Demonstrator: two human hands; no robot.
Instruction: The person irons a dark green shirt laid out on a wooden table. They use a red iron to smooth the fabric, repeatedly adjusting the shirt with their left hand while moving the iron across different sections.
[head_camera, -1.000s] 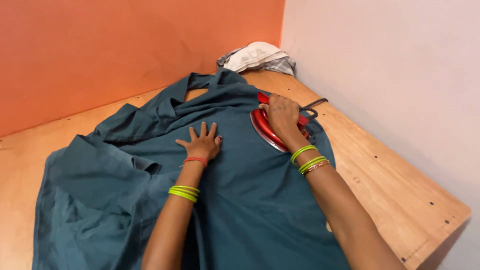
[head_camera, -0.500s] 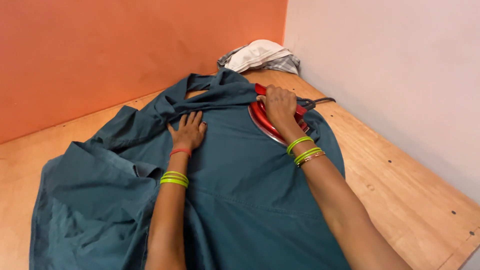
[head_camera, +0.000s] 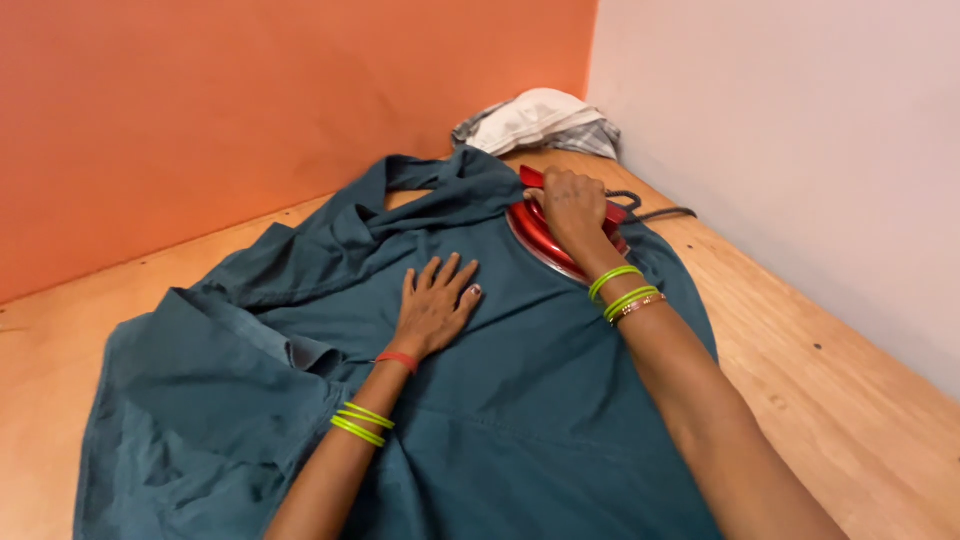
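Note:
A dark teal garment (head_camera: 480, 420) lies spread over a wooden surface (head_camera: 830, 390). My left hand (head_camera: 435, 305) rests flat on the cloth with fingers apart, pressing it down near the neckline. My right hand (head_camera: 572, 205) is closed around the handle of a red iron (head_camera: 540, 235) that sits on the garment's upper right part. Green bangles ring both wrists, and a red band sits at the left one. The iron's dark cord (head_camera: 655, 212) trails to the right toward the wall.
A crumpled pile of white and grey cloth (head_camera: 540, 122) lies in the far corner. An orange wall (head_camera: 250, 120) stands behind and a pale wall (head_camera: 800, 150) runs along the right. Bare wood shows left and right of the garment.
My left hand slid up the cloth toward the neckline and stays flat there. The iron under my right hand has shifted slightly toward the collar.

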